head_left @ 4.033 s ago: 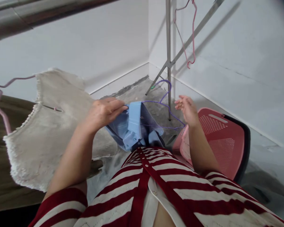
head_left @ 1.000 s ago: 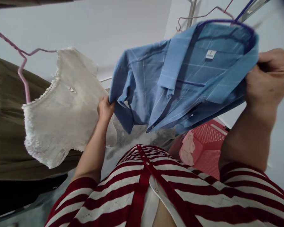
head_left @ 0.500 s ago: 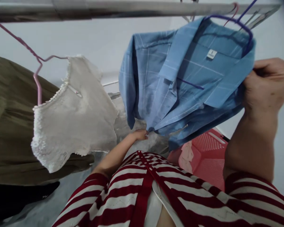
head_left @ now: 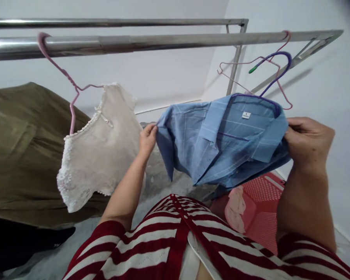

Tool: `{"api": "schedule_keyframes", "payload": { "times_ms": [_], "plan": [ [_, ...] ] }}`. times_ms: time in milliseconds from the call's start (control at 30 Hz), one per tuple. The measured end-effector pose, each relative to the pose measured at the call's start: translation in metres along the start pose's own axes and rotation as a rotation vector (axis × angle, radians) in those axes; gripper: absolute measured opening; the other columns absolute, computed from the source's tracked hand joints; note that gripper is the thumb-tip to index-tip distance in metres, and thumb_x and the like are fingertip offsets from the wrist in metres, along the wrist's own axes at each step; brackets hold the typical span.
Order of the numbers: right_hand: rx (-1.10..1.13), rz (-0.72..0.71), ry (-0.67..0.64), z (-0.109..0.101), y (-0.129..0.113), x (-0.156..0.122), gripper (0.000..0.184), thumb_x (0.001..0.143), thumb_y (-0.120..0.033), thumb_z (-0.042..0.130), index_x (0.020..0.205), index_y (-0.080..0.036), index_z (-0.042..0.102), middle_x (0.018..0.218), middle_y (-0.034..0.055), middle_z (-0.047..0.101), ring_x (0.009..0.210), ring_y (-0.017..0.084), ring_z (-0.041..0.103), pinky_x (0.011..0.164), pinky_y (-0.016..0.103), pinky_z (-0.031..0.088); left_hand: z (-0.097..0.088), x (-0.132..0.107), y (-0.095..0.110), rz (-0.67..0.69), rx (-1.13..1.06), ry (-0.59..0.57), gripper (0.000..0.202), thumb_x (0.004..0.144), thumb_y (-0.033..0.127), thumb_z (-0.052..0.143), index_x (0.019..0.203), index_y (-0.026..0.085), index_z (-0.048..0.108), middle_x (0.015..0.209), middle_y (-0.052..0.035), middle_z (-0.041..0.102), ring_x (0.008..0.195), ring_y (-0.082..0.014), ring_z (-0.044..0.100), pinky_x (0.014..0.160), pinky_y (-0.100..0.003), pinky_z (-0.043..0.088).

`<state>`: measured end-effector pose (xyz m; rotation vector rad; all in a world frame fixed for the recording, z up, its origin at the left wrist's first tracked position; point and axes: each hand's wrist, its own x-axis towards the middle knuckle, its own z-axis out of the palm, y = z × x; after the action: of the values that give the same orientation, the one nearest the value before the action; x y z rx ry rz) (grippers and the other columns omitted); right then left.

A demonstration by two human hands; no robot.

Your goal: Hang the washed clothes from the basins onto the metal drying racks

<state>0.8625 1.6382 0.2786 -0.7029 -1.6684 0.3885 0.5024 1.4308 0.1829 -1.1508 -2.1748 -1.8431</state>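
A blue checked shirt (head_left: pixel 189 136) with a collar and a white label hangs spread on a purple hanger (head_left: pixel 282 72). The hanger's hook has a green tip and appears in front of the rail, apart from it. My left hand (head_left: pixel 148 138) pinches the shirt at its left shoulder or sleeve edge. At the other shoulder, next to the collar, my right hand (head_left: pixel 309 140) is closed on the cloth. Just left of my left hand hangs a white lace-trimmed top (head_left: pixel 105 144) on a pink hanger (head_left: pixel 72 87).
A metal clothes rail (head_left: pixel 175 42) runs across the top, with a second bar behind it. An unladen pink hanger (head_left: pixel 288 103) hangs at its right end. Olive (head_left: pixel 23 155) and black garments (head_left: pixel 23 243) hang at left. Below right stands a red basket (head_left: pixel 264 217) holding pale pink cloth (head_left: pixel 236 206).
My left hand has moved up from the shirt's lower front to its left shoulder edge. The shirt, hanger and right hand appear lower against the rail, and the view has tilted up.
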Motion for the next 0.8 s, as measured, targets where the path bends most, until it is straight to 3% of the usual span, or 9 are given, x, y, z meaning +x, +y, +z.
{"api": "schedule_keyframes", "payload": {
  "times_ms": [100, 200, 300, 367, 433, 533, 600, 667, 800],
  "plan": [
    [0.023, 0.032, -0.005, -0.003, 0.011, -0.004, 0.013, 0.063, -0.019, 0.068, 0.074, -0.020, 0.075, 0.068, 0.0057, 0.071, 0.057, 0.016, 0.061, 0.052, 0.029, 0.045, -0.021, 0.004, 0.012, -0.056, 0.057, 0.174, 0.024, 0.086, 0.032, 0.044, 0.089, 0.016, 0.062, 0.073, -0.0023, 0.065, 0.075, -0.0148, 0.062, 0.080, -0.029, 0.049],
    [0.039, 0.014, -0.081, 0.002, 0.012, -0.013, 0.014, 0.064, -0.016, 0.064, 0.074, -0.017, 0.074, 0.068, 0.0047, 0.070, 0.059, 0.014, 0.061, 0.054, 0.025, 0.046, -0.030, 0.000, 0.050, 0.223, 0.173, 0.194, 0.028, 0.089, 0.035, 0.044, 0.101, 0.017, 0.062, 0.095, -0.0062, 0.067, 0.093, -0.0160, 0.062, 0.089, -0.030, 0.046],
    [0.073, -0.056, -0.272, 0.017, 0.003, -0.026, 0.013, 0.069, -0.015, 0.058, 0.072, -0.016, 0.071, 0.070, 0.0021, 0.070, 0.064, 0.013, 0.062, 0.061, 0.024, 0.048, -0.023, -0.009, 0.096, 0.548, 0.349, -0.081, 0.031, 0.088, 0.039, 0.050, 0.110, 0.020, 0.061, 0.111, -0.0075, 0.064, 0.110, -0.0198, 0.056, 0.097, -0.034, 0.042],
    [0.134, -0.100, -0.391, 0.030, -0.005, -0.033, 0.014, 0.073, -0.016, 0.057, 0.072, -0.017, 0.070, 0.072, 0.0012, 0.069, 0.067, 0.012, 0.062, 0.065, 0.024, 0.049, -0.015, -0.015, 0.114, 0.636, 0.453, -0.291, 0.033, 0.086, 0.042, 0.052, 0.109, 0.020, 0.062, 0.104, -0.0069, 0.066, 0.102, -0.0206, 0.059, 0.090, -0.033, 0.046],
    [0.189, -0.136, -0.474, 0.039, -0.012, -0.036, 0.014, 0.076, -0.017, 0.055, 0.074, -0.018, 0.070, 0.074, 0.0014, 0.068, 0.069, 0.012, 0.062, 0.069, 0.024, 0.049, -0.010, -0.018, 0.117, 0.632, 0.503, -0.386, 0.032, 0.087, 0.043, 0.050, 0.104, 0.019, 0.064, 0.091, -0.0057, 0.068, 0.088, -0.0191, 0.063, 0.077, -0.029, 0.048],
    [0.245, -0.152, -0.588, 0.037, -0.008, -0.034, 0.017, 0.077, -0.021, 0.060, 0.091, -0.020, 0.069, 0.086, 0.0027, 0.068, 0.080, 0.014, 0.062, 0.076, 0.028, 0.048, -0.013, -0.019, 0.106, 0.593, 0.463, -0.322, 0.031, 0.088, 0.043, 0.049, 0.095, 0.019, 0.066, 0.083, -0.0045, 0.068, 0.078, -0.0172, 0.064, 0.069, -0.026, 0.048],
    [0.260, -0.100, -0.634, 0.029, 0.007, -0.032, 0.043, 0.070, -0.026, 0.070, 0.112, -0.023, 0.063, 0.103, 0.0040, 0.066, 0.094, 0.017, 0.061, 0.084, 0.031, 0.047, -0.022, -0.017, 0.100, 0.588, 0.419, -0.238, 0.029, 0.086, 0.043, 0.052, 0.093, 0.019, 0.067, 0.082, -0.0036, 0.069, 0.078, -0.0169, 0.064, 0.069, -0.026, 0.049],
    [0.282, 0.014, -0.663, 0.022, 0.030, -0.033, 0.062, 0.062, -0.029, 0.076, 0.121, -0.024, 0.057, 0.110, 0.0045, 0.064, 0.099, 0.019, 0.059, 0.085, 0.033, 0.047, -0.032, -0.014, 0.097, 0.582, 0.395, -0.150, 0.027, 0.085, 0.043, 0.054, 0.090, 0.020, 0.067, 0.079, -0.0022, 0.069, 0.075, -0.0158, 0.064, 0.067, -0.025, 0.049],
    [0.304, 0.281, -0.613, 0.020, 0.075, -0.041, 0.027, 0.070, -0.035, 0.068, 0.089, -0.016, 0.067, 0.078, 0.0009, 0.065, 0.073, 0.015, 0.060, 0.069, 0.028, 0.047, -0.047, -0.010, 0.093, 0.523, 0.396, -0.081, 0.029, 0.082, 0.046, 0.058, 0.088, 0.019, 0.068, 0.072, 0.0001, 0.068, 0.067, -0.0132, 0.062, 0.061, -0.023, 0.046]
  ]
}}
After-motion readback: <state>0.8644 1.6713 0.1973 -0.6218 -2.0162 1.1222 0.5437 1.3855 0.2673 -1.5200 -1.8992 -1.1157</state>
